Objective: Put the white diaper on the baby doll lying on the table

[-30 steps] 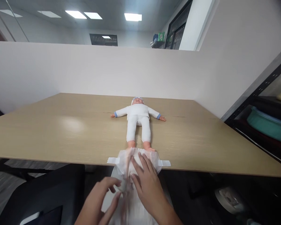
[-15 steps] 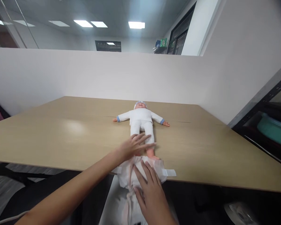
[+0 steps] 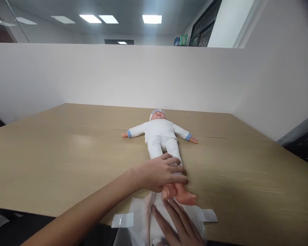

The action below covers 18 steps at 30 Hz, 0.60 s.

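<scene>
L hand [image 3: 161, 173] clenched round ankles of doll [image 3: 161, 136], which lies face-up mid table [image 3: 66, 153]. R hand [image 3: 178, 223] flat, fingers extended, pressing diaper [image 3: 143, 218] at near table edge, under doll's feet.

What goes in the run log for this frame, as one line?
left hand: wrapped around white-clothed baby doll shins | right hand: flat on open white diaper | surface: light wooden table

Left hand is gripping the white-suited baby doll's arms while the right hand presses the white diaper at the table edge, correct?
Not the arms: the head view shows the left hand around the white-suited baby doll's lower legs. The right hand does press the white diaper at the wooden table's edge.
</scene>
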Tool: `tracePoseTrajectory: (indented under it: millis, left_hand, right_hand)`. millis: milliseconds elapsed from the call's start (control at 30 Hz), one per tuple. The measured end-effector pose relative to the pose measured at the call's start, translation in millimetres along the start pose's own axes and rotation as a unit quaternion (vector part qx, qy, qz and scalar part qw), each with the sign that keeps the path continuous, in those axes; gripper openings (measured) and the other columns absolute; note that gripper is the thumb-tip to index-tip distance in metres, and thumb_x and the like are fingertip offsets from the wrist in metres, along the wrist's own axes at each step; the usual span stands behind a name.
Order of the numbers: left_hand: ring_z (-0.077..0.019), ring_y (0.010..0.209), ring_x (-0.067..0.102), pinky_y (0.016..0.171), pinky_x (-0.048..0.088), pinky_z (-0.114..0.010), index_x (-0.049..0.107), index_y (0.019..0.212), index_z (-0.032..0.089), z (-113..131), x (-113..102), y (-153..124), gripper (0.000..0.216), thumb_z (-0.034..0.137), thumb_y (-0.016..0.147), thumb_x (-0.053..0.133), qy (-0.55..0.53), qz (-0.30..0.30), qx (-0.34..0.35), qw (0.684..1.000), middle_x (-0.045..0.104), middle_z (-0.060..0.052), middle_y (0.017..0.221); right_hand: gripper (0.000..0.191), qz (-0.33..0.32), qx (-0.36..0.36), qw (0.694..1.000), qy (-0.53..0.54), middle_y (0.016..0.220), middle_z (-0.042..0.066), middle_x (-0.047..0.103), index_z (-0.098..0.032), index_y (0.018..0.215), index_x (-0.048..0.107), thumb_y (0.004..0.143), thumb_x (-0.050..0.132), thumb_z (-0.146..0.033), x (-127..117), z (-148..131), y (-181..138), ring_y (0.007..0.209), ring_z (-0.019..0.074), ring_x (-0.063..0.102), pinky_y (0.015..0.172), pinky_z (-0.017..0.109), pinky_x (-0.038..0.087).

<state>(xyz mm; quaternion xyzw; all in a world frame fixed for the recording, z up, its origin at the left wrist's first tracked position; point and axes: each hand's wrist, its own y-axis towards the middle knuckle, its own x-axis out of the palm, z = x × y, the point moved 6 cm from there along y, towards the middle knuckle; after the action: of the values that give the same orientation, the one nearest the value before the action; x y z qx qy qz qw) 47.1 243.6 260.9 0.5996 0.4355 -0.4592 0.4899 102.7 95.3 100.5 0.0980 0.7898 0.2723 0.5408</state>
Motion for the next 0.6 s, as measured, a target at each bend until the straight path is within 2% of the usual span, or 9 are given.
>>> tracePoseTrajectory:
  millis: [100, 200, 300, 400, 500, 600]
  left_hand:
    - [-0.0282, 0.121, 0.06, 0.104, 0.049, -0.041, 0.066, 0.132, 0.021, -11, -28, 8, 0.035, 0.025, 0.098, 0.064, -0.087, 0.026, -0.017, 0.996, 0.072, -0.007, 0.137]
    - [-0.0257, 0.122, 0.06, 0.109, 0.049, -0.037, 0.066, 0.128, 0.019, -27, -62, 14, 0.031, 0.018, 0.097, 0.058, -0.181, 0.061, -0.034, 0.981, 0.074, -0.005, 0.131]
    - [-0.0269, 0.122, 0.062, 0.109, 0.051, -0.04, 0.067, 0.124, 0.022, -45, -89, 16, 0.025, 0.028, 0.101, 0.06, -0.239, 0.094, -0.041, 0.966, 0.075, -0.006, 0.127]
    - [-0.0267, 0.114, 0.066, 0.106, 0.052, -0.043, 0.069, 0.12, 0.025, -61, -104, 13, 0.026, 0.039, 0.098, 0.07, -0.281, 0.125, -0.039, 0.951, 0.077, -0.005, 0.122]
    - [-0.0266, 0.109, 0.069, 0.101, 0.055, -0.044, 0.071, 0.12, 0.025, -75, -111, 6, 0.03, 0.04, 0.094, 0.076, -0.311, 0.139, -0.059, 0.938, 0.078, -0.006, 0.12]
    - [-0.028, 0.113, 0.071, 0.101, 0.057, -0.044, 0.073, 0.121, 0.026, -83, -116, -1, 0.033, 0.038, 0.091, 0.08, -0.33, 0.169, -0.077, 0.925, 0.078, -0.008, 0.125]
  right_hand:
    - [0.081, -0.017, -0.068, 0.997, -0.032, 0.16, 0.002, 0.06, -0.044, 0.168, 0.042, 0.093, 0.074, -0.045, -3, 13, 19, 0.131, 0.0381, 0.071, 0.099, 0.048, 0.065]
    - [0.085, -0.044, -0.119, 0.99, -0.057, 0.165, 0.006, 0.054, -0.038, 0.173, 0.031, 0.097, 0.069, -0.046, -7, 22, 43, 0.138, 0.0377, 0.068, 0.1, 0.049, 0.065]
    - [0.081, -0.079, -0.105, 0.991, -0.038, 0.173, 0.007, 0.042, -0.036, 0.175, 0.025, 0.103, 0.062, -0.039, -14, 24, 68, 0.151, 0.0373, 0.055, 0.113, 0.055, 0.058]
    - [0.071, -0.135, -0.074, 0.988, -0.005, 0.177, 0.003, 0.035, -0.037, 0.174, 0.028, 0.109, 0.056, -0.036, -17, 23, 95, 0.159, 0.0345, 0.044, 0.124, 0.057, 0.049]
    - [0.061, -0.164, -0.024, 0.986, 0.003, 0.178, 0.002, 0.036, -0.037, 0.172, 0.035, 0.112, 0.049, -0.035, -16, 32, 128, 0.163, 0.032, 0.037, 0.131, 0.059, 0.04]
    - [0.056, -0.16, -0.023, 0.987, 0.012, 0.174, 0.008, 0.044, -0.03, 0.168, 0.045, 0.112, 0.049, -0.035, -8, 47, 164, 0.164, 0.0342, 0.035, 0.133, 0.062, 0.035]
